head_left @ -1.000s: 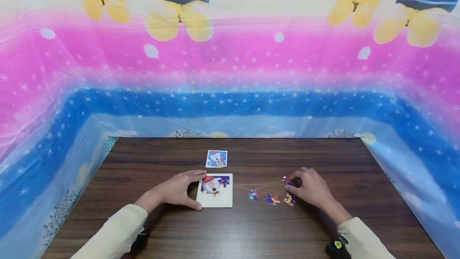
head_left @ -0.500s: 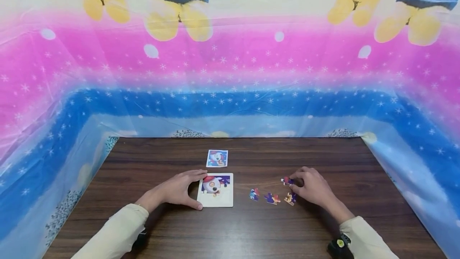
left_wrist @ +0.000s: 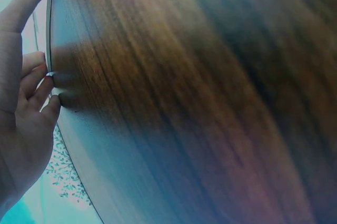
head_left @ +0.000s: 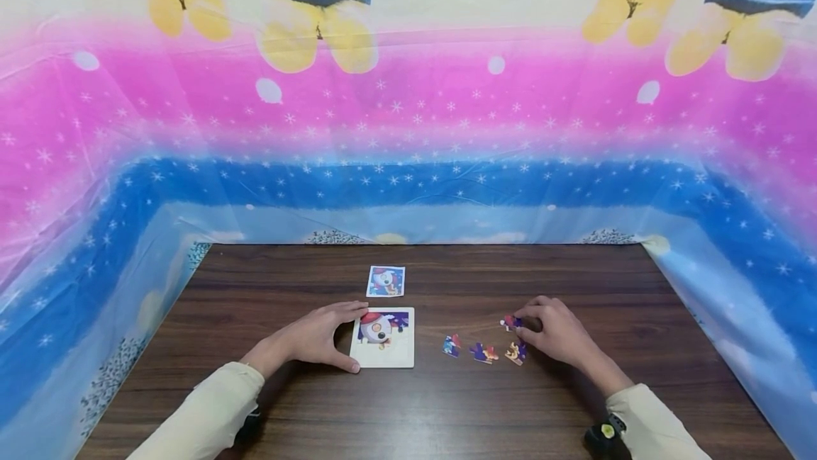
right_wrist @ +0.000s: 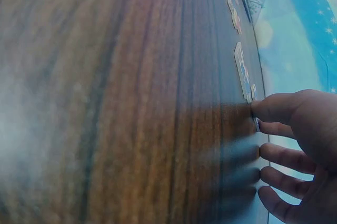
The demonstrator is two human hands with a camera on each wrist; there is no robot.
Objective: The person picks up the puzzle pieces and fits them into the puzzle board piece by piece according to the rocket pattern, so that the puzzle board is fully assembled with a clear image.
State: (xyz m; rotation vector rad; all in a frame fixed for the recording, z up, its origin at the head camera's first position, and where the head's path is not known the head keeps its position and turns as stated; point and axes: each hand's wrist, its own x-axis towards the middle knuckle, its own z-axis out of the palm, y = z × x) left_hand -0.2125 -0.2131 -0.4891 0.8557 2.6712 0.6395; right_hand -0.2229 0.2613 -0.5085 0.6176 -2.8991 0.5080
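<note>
A square puzzle board point(head_left: 386, 357), part filled with a cartoon face in a red hat, lies left of centre in the head view. My left hand point(head_left: 315, 336) holds it at the left side, thumb at the near corner and fingers at the far one. To the right, my right hand point(head_left: 552, 329) pinches a small purple and red puzzle piece point(head_left: 508, 322) between thumb and forefinger, low over the table. Close by lie a yellow and purple piece point(head_left: 514, 353), a purple and orange piece point(head_left: 483, 353) and a blue and red piece point(head_left: 451, 346).
Behind the board lies a small picture card point(head_left: 386, 281) with the same cartoon face. The dark wooden table point(head_left: 408, 410) ends at a printed cloth point(head_left: 408, 187) that hangs round its back and sides. Loose pieces also show edge-on in the right wrist view.
My right thumb and fingers have shifted slightly right, and more of the purple and red piece shows beside them. The left hand and the board keep their place.
</note>
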